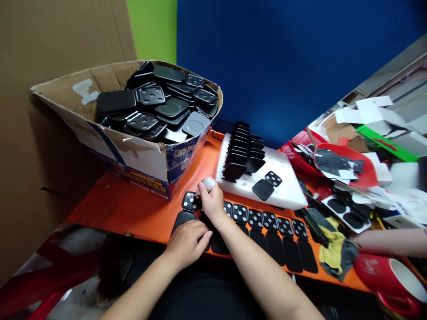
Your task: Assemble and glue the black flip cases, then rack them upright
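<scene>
"Along the tabletop's (133, 209) near edge, why are cases (255, 219) lined up?"
"Presumably laid open so each lies within easy reach."
"What's held?"
"Right grip (212, 202) wraps a bottle (208, 183) above the leftmost cases; left grip (187, 242) partly covers them, palm down; whether it pinches one, I cannot tell."

Bare forearms (260, 262) slant in from below, and here's the right hand (214, 202) out in front, fingers (203, 190) curled in a grip; the left hand (187, 242) sits lower, back upward, thumb (204, 241) angled toward the right wrist (223, 220).
</scene>
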The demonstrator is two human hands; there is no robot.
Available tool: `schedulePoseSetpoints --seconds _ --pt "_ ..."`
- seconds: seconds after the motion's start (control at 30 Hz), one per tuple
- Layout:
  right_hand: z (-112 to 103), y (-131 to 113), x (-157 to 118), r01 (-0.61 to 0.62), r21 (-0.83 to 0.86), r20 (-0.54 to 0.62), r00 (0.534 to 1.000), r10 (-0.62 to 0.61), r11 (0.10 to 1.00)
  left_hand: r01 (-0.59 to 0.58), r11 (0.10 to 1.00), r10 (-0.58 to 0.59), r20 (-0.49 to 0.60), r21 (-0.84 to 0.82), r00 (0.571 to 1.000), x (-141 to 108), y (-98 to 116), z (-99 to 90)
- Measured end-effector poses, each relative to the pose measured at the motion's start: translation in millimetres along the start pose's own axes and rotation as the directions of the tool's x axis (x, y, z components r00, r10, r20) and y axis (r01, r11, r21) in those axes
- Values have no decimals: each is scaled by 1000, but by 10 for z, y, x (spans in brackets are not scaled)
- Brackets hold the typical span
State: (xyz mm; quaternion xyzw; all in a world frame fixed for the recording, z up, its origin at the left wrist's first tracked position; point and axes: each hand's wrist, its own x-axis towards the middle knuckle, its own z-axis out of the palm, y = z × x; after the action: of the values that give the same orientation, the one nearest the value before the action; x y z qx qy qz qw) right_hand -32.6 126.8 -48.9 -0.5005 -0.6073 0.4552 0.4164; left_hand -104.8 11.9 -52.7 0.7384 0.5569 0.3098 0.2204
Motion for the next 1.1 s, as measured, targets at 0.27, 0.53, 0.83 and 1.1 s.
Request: schedulePoseSetpoints --seconds 0.27,0.53,0.83,1.1 --pt "-436 -191 -172 -367 720 111 899 424 589 -62 998 63 -38 23 997 -10 -57 12" --pt "-1559 -200 -648 -399 804 88 813 575 441 -97 989 105 -66 111 992 27 -158 35" --pt "-2708 -97 -446 -225 860 -84 823 562 458 -53 989 60 -46 141 997 87 -110 9" --pt "-3303 -110 116 -254 869 -30 830 557 425 -27 988 36 -52 155 998 87 -83 15"
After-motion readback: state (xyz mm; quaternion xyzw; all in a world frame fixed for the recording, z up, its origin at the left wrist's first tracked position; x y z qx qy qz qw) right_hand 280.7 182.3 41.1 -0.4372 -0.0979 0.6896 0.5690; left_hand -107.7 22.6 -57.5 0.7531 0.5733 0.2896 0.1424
